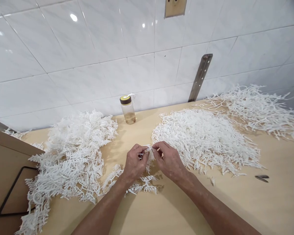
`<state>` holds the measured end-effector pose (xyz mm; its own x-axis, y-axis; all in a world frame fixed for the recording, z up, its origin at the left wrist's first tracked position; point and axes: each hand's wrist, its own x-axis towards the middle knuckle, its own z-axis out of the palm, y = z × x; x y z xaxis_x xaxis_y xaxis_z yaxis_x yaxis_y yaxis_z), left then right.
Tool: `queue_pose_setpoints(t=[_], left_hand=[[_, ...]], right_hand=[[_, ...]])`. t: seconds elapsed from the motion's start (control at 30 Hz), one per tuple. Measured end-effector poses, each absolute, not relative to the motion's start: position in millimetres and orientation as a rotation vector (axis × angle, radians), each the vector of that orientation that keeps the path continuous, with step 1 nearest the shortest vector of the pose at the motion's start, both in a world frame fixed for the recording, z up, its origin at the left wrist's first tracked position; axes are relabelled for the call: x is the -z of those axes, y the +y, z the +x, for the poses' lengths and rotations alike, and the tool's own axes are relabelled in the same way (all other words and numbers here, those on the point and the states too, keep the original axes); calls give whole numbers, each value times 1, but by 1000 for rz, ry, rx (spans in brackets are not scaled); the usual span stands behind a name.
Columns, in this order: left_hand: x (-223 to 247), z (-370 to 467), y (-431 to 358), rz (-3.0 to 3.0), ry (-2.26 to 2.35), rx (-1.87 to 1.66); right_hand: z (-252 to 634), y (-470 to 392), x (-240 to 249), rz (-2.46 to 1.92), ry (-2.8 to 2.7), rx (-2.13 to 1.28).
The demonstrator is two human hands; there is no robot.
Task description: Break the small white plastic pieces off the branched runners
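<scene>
Fingertips of my left hand (135, 164) and my right hand (171, 163) meet near the middle of the table, both pinched on a small white branching plastic sprig (150, 156). Much of the sprig is hidden by the fingers. Below the left hand lie loose joined white sprigs (145, 185). A big heap of frilly white sprigs (73, 156) spreads to the left. Just beyond the right hand is a mound of short, thin white pieces (203, 137).
Bare-looking white branched stems (262, 107) lie at the far right. A clear bottle (129, 112) with amber liquid stands by the tiled wall (137, 71). A small dark metal tool (262, 178) rests at right. A brown box (9, 176) with a black wire frame borders the left.
</scene>
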<state>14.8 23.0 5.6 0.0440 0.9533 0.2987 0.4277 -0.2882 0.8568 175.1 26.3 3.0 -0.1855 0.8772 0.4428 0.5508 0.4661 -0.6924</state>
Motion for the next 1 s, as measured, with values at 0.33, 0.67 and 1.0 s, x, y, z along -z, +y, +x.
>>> queue_pose_setpoints(t=[0.33, 0.67, 1.0], left_hand=[[-6, 17, 24, 1631, 1348, -1239], [-5, 22, 21, 1650, 1304, -1222], [-12, 16, 24, 1229, 1260, -1145]], right_hand=[[170, 22, -5, -1333, -1984, -372], [175, 29, -3, -1387, -1900, -248], [176, 34, -6, -1387, -1608, -736]])
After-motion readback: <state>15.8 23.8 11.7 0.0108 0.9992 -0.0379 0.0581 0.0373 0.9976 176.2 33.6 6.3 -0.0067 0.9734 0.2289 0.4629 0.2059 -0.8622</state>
